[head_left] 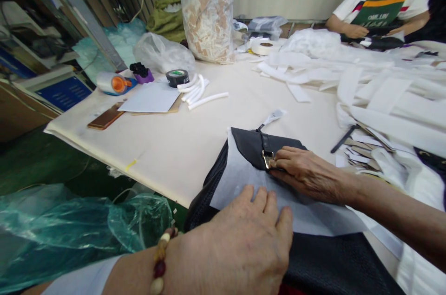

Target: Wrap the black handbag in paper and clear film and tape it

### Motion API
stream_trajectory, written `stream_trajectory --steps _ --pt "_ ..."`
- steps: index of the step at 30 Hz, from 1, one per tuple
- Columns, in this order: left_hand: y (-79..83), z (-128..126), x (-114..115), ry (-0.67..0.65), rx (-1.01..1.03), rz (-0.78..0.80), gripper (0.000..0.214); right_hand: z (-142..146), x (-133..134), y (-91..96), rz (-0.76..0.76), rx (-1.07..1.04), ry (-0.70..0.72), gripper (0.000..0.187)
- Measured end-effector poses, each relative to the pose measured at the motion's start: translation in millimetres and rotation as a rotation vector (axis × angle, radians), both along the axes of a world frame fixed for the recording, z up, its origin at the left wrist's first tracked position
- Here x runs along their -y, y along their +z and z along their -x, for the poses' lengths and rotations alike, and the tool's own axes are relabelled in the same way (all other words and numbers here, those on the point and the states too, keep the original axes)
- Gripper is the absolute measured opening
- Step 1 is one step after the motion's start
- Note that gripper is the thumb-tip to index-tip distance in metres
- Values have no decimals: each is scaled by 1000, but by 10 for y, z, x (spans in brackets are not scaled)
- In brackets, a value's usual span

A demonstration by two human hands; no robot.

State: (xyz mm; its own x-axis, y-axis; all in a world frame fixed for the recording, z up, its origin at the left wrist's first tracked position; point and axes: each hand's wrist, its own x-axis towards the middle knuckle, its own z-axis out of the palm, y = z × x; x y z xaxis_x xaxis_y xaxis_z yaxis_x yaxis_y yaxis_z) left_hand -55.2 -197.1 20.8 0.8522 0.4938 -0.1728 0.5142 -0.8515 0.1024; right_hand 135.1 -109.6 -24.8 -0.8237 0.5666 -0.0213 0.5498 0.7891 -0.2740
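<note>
A black leather bag [324, 262] lies at the table's near edge, with a sheet of thin white paper [240, 174] spread over its front. The bag's flap [244, 141] sits above the paper and carries a strap with a gold metal buckle [267, 159]. My right hand [299, 169] is closed at this buckle, its thumb and fingers pinching the metal. Lower down, my left hand [247, 234] rests on the paper with its fingers stretched out, holding nothing. A white tag [274, 117] on a black cord sticks out behind the flap.
White strips [383, 90] and cut scraps [362, 148] cover the right side. Black tape [177, 77], white tubes [197, 93], white card [153, 97] and a phone [106, 116] lie left. A scrap-filled bag [209, 16] stands behind. A co-worker [379, 7] works at far right.
</note>
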Motion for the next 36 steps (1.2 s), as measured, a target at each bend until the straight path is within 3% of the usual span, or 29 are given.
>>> stream_trajectory --steps 15,23,31,36 --pt "26 27 2 8 9 -13 43 -31 -149 113 314 -90 -353 43" --pt "41 10 -26 17 -43 70 44 -30 -126 118 273 -176 -149 33" --pt "42 9 -45 16 -30 60 44 -97 -177 83 381 -249 -361 42" --pt "-21 16 -34 27 18 9 42 -113 -173 95 442 -303 -387 41"
